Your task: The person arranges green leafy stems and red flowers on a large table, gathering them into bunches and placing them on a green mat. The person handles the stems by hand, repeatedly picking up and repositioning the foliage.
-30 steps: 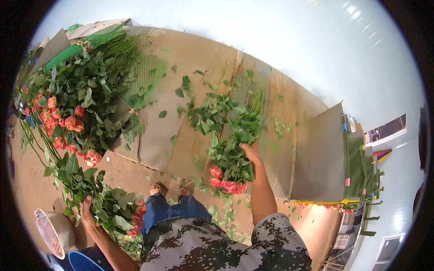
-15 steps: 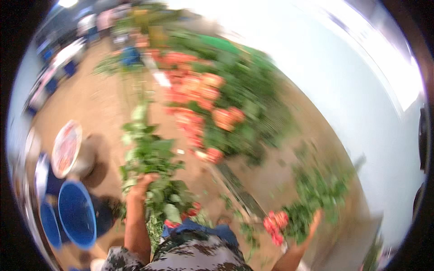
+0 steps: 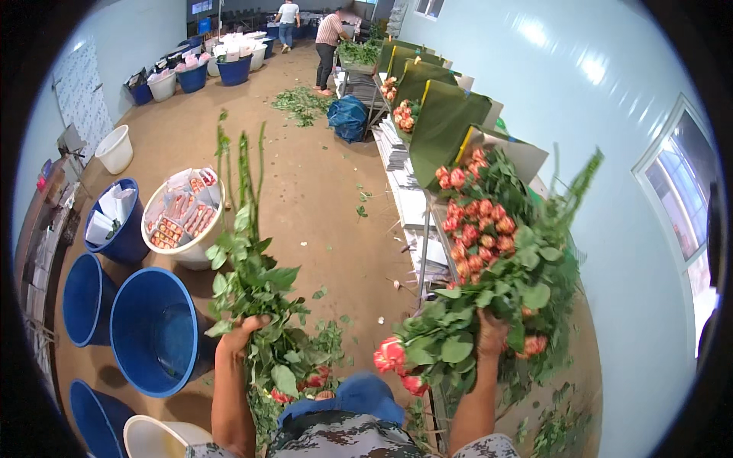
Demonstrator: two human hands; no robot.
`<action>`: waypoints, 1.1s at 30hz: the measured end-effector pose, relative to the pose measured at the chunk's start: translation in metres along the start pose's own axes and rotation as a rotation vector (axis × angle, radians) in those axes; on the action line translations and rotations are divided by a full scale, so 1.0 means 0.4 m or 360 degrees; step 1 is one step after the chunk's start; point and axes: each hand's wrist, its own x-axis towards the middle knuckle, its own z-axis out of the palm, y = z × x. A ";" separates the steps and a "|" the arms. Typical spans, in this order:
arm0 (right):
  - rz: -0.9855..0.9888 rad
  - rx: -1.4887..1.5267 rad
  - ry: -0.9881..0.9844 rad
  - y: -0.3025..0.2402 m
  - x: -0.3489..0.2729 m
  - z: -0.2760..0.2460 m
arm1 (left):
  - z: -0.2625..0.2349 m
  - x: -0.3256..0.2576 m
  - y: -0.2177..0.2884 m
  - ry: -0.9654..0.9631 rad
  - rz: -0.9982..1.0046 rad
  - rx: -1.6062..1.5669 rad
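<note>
My left hand point(image 3: 246, 333) is closed around a bunch of leafy roses point(image 3: 263, 282). Its bare stems point away from me and its few red heads hang near my lap. On the right, my right hand point(image 3: 491, 337) grips a second bunch of roses point(image 3: 455, 347), held over the work table. The red-pink heads of that bunch face left, while its stems seem to run to the upper right among other foliage. Beneath and beyond it, a pile of orange-red roses point(image 3: 479, 233) with dense leaves lies on the table.
Dark green upright dividers point(image 3: 449, 130) line the table, with stacked white sheets point(image 3: 391, 145) below. At left stand blue tubs point(image 3: 156, 332) and a white tub point(image 3: 183, 248) of wrapped roses. Leaf litter point(image 3: 301, 104) covers patches of floor. Two people point(image 3: 330, 42) are at the far end.
My view has swung towards the right-hand table and steadied. My right hand has carried its rose bunch from the lower right up and left, over the pile. The left hand still holds its bunch.
</note>
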 end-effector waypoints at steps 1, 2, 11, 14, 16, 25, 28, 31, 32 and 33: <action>0.0044 0.0218 -0.0040 -0.006 0.030 0.064 | -0.004 0.013 0.012 0.0053 0.0000 0.0000; 0.0088 0.0436 -0.0079 -0.004 0.062 0.130 | 0.007 0.025 0.024 -0.0028 0.0069 -0.0094; 0.0452 0.1061 -0.0650 0.048 0.452 0.830 | -0.213 0.465 -0.083 0.0444 0.0391 0.0131; 0.0668 0.0953 -0.0709 0.180 0.567 1.021 | -0.175 0.613 0.138 0.0533 -0.0078 -0.0238; 0.0665 0.0869 -0.0768 0.150 0.656 1.068 | -0.231 0.738 0.148 0.0720 -0.0047 0.0007; 0.0266 0.0613 -0.0439 0.222 0.939 1.090 | -0.128 1.311 0.425 0.0098 0.0253 0.0271; 0.0339 0.0682 -0.0235 0.240 0.991 1.094 | 0.019 1.534 0.529 0.0045 0.0306 0.0486; 0.0273 -0.0514 -0.0208 0.117 1.030 1.096 | 0.063 1.812 0.523 -0.0414 0.0312 0.0443; 0.0472 -0.0832 -0.0255 0.108 1.059 1.087 | 0.121 1.888 0.521 -0.0583 0.0310 0.0453; 0.0673 -0.1155 -0.0344 0.098 1.086 1.076 | 0.190 1.966 0.533 -0.0761 0.0304 0.0472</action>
